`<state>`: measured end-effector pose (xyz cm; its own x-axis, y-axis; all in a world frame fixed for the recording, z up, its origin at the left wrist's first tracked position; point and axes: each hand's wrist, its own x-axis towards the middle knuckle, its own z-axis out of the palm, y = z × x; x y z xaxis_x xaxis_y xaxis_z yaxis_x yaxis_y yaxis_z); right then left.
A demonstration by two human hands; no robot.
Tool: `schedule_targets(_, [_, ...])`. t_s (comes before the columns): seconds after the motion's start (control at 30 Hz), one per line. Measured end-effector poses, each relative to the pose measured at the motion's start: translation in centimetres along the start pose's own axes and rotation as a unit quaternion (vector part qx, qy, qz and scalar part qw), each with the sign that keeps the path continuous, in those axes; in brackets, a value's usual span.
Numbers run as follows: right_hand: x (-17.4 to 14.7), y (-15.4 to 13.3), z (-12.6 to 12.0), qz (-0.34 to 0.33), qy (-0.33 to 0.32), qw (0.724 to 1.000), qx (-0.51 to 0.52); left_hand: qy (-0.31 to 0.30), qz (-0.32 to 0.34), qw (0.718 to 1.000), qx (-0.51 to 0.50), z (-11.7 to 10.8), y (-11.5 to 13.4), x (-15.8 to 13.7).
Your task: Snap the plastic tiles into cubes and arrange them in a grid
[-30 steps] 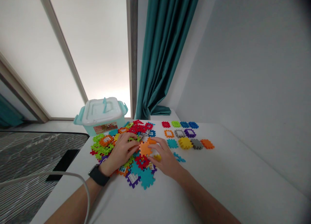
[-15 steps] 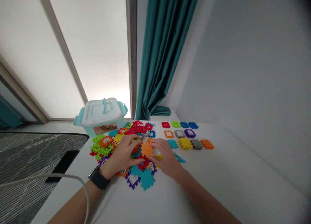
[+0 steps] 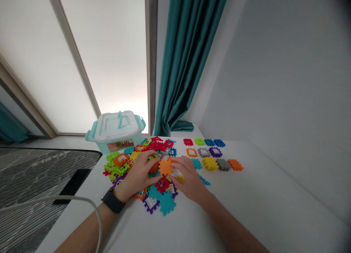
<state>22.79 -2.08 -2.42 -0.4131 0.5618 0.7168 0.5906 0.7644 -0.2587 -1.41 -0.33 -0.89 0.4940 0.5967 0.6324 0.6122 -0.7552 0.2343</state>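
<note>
An orange square building tile (image 3: pixel 165 167) with toothed edges is held up over a heap of similar tiles, between my two hands. My left hand (image 3: pixel 141 170), with a dark watch on the wrist, has its fingers and thumb curved at the tile's left edge. At the right edge, the fingers and thumb of my right hand (image 3: pixel 188 176) pinch the tile. Just below lie a red tile (image 3: pixel 162 185), a turquoise tile (image 3: pixel 166 203) and a purple-framed tile (image 3: pixel 150 204). Both hands cover part of the heap.
Loose tiles lie in rows at the right, among them a yellow tile (image 3: pixel 210 163) and an orange tile (image 3: pixel 235 165). A lidded turquoise box (image 3: pixel 117 130) stands behind the heap. A black phone-like slab (image 3: pixel 72 186) is at the left table edge; a pale cable (image 3: pixel 90 203) crosses the lower left.
The view has shifted slightly. The orange tile stays between my hands and looks raised a little; my fingers have barely moved.
</note>
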Motion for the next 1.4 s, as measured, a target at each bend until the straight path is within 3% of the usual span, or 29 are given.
schedule_targets(0.27, [0.3,0.0,-0.2,-0.019,0.004,1.0,-0.018,0.01,-0.01,1.0,-0.022,0.2,0.0,0.0])
schedule_targets(0.47, [0.6,0.3,-1.2,-0.079,0.004,0.997,-0.025,-0.049,-0.076,0.982,-0.165,-0.4,0.7,0.3])
schedule_targets(0.7, [0.5,-0.3,-0.2,0.088,0.042,0.99,0.098,-0.073,-0.126,0.946,-0.29,-0.5,0.5,0.8])
schedule_targets(0.97, [0.6,-0.7,0.3,0.211,0.008,0.953,0.217,-0.078,-0.198,0.896,-0.391,-0.4,0.6,1.1])
schedule_targets(1.2, [0.6,-0.7,0.2,0.22,-0.018,0.944,0.245,-0.072,-0.223,0.885,-0.402,-0.5,0.8,1.1])
schedule_targets(1.4, [0.8,-1.0,-0.6,0.135,-0.031,0.97,0.202,-0.077,-0.171,0.918,-0.351,-1.0,1.1,1.4])
